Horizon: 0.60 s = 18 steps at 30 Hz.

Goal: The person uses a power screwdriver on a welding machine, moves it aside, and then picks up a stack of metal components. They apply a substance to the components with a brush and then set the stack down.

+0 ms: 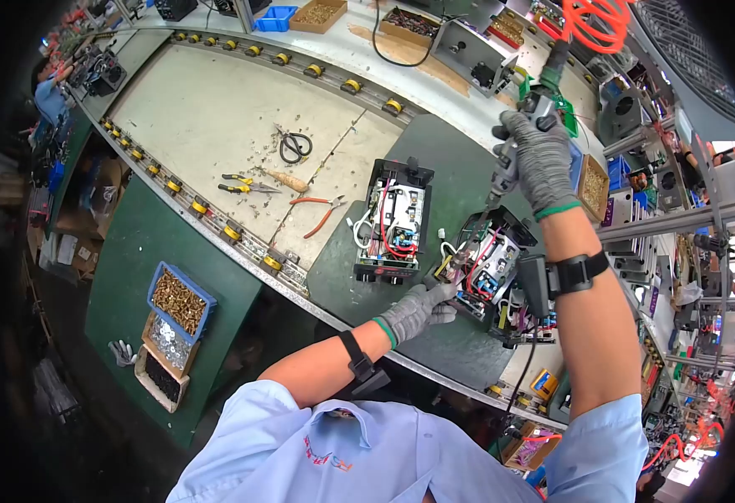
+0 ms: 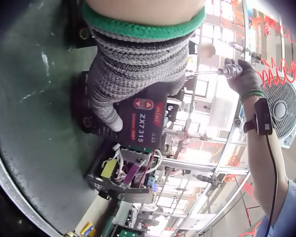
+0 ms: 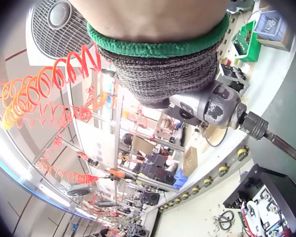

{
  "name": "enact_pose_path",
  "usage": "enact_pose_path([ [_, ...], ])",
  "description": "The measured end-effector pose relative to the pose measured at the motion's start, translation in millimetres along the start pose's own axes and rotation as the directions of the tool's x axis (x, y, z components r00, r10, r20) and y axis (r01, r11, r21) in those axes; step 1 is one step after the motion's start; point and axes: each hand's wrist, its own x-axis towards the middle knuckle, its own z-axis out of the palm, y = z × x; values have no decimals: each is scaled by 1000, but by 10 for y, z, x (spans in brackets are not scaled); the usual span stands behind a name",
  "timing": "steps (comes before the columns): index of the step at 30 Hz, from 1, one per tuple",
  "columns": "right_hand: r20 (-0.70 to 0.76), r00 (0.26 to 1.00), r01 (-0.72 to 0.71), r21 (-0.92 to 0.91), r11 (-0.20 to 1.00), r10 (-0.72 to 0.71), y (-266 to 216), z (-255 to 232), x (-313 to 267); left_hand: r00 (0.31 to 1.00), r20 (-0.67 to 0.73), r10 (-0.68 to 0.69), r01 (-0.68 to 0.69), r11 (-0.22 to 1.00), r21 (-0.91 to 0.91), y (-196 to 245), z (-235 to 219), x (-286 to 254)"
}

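Note:
My gloved left hand (image 1: 418, 317) grips the front end of an uncovered inverter welder (image 1: 495, 264). In the left wrist view, the thumb lies against its dark front panel (image 2: 149, 121), marked ZX7 315. My gloved right hand (image 1: 539, 159) is wrapped round a grey air screwdriver (image 3: 219, 106), its shaft pointing down. In the head view the bit overlaps the far end of the welder. Red and white wires and white boards show inside the housing. Another uncovered welder (image 1: 394, 222) stands to the left, and a further unit (image 2: 123, 173) sits beside the gripped one.
Pliers (image 1: 250, 184), orange-handled cutters (image 1: 321, 216) and black scissors (image 1: 294, 147) lie on the bench among scraps. Roller rails (image 1: 232, 230) border it. Boxes of screws (image 1: 179, 300) stand at the left. An orange coiled hose (image 1: 594, 25) hangs above; a fan (image 3: 56, 22) is nearby.

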Motion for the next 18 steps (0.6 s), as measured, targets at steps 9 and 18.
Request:
enact_pose_path([
  [9,-144,984,-162,-522,837,101,1094,365,-29,984,114,139,-141,990,10,-305,-302,-179],
  [18,-256,965,-203,-632,748,46,1323,292,39,973,114,200,-197,980,-36,-377,-280,-254],
])
